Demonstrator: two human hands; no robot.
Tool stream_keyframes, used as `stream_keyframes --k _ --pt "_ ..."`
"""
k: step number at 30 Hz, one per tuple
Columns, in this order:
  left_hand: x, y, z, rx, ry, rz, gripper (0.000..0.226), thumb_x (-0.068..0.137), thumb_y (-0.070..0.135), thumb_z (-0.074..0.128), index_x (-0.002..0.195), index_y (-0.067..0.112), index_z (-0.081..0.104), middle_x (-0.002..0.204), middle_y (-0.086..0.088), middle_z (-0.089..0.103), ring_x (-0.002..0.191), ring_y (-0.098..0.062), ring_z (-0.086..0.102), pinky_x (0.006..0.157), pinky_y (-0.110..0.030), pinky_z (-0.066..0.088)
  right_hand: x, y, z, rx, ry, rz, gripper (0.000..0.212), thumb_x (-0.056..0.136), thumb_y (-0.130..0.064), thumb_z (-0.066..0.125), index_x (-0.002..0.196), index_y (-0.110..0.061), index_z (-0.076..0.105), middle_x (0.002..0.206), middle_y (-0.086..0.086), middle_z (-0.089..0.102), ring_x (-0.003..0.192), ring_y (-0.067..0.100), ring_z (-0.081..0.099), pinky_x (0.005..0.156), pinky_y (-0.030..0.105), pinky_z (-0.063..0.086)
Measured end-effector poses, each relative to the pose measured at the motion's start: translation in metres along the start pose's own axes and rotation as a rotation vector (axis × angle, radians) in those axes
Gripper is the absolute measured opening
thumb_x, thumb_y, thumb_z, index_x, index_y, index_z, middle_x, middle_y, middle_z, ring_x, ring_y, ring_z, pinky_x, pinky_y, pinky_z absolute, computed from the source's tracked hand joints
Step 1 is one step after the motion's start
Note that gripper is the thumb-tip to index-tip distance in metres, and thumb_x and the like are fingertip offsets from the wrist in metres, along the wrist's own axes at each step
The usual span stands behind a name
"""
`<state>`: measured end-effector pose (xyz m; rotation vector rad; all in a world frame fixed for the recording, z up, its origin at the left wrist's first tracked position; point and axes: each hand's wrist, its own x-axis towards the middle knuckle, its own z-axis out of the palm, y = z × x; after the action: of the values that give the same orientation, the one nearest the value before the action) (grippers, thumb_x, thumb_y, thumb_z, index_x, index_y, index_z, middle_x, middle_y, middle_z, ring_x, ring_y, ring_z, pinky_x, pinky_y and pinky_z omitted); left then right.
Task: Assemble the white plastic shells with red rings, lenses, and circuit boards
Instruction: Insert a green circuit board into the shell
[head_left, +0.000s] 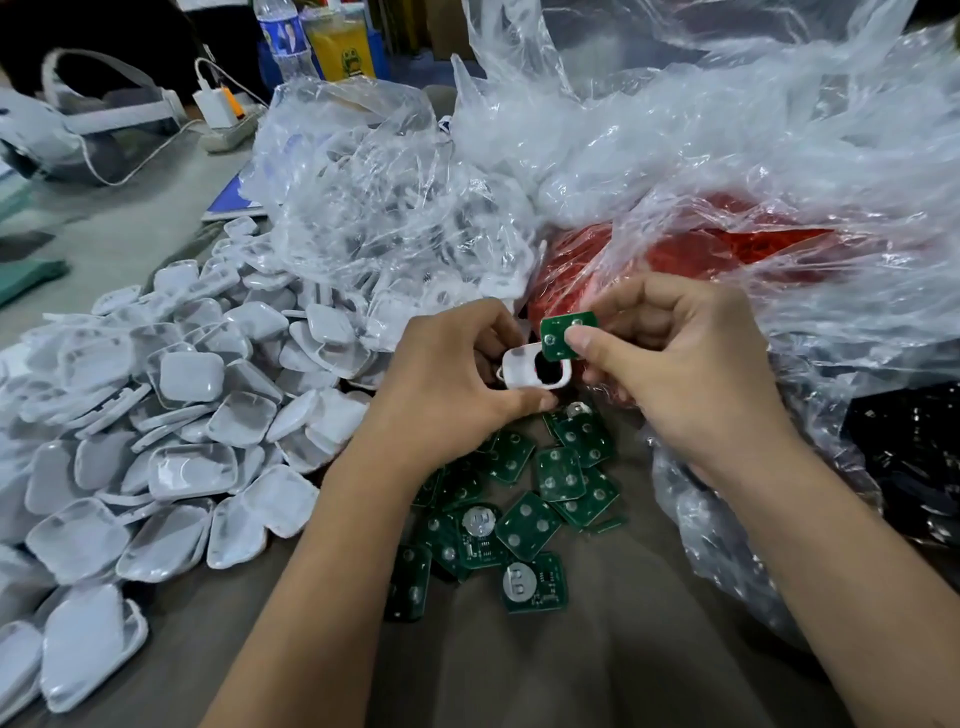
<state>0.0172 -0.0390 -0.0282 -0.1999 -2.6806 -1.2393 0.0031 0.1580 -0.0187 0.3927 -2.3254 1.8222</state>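
Head view: the left hand grips a white shell, open side up to take a part. The right hand pinches a green board tilted just over the opening, apparently for seating. Spare boards lie below, within reach.

Green board (pinched) over white shell

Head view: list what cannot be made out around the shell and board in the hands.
- White shell: its far side is hidden by the left hand; ring or lens inside cannot be told, the opening is dark.
- Green circuit board: one corner is covered by the right hand.
- Red parts: blurred by the clear bag, shapes unreadable.
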Motion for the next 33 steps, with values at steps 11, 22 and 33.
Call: stream_keyframes --k 11,22,33 --pt "-0.004 0.017 0.017 0.046 0.201 0.054 0.029 0.064 0.041 0.084 0.083 0.029 0.066 0.064 0.012 0.065 0.058 -0.007 0.067 0.056 -0.041 0.057 -0.003 0.003 0.009 -0.052 0.113 -0.021 0.012 0.081 -0.017 0.09 0.082 -0.023 0.08 0.07 -0.007 0.076 0.053 0.01 0.071 0.051 0.019 0.054" --pt "-0.004 0.021 0.018 0.141 0.225 0.125 0.032 0.065 0.037 0.089 0.084 0.026 0.067 0.067 0.012 0.066 0.059 -0.006 0.064 0.059 -0.037 0.056 -0.003 0.001 0.01 -0.188 0.133 -0.038 0.01 0.08 -0.02 0.09 0.078 -0.022 0.08 0.068 -0.011 0.074 0.063 0.006 0.072 0.06 0.026 0.061" --pt "-0.005 0.022 0.018 0.125 0.253 0.147 0.027 0.064 0.04 0.08 0.083 0.025 0.068 0.065 0.012 0.064 0.059 -0.006 0.062 0.059 -0.037 0.055 -0.007 -0.001 0.016 -0.354 0.185 -0.126 0.011 0.084 -0.025 0.087 0.08 -0.022 0.077 0.065 -0.016 0.067 0.063 0.004 0.066 0.054 0.012 0.049"
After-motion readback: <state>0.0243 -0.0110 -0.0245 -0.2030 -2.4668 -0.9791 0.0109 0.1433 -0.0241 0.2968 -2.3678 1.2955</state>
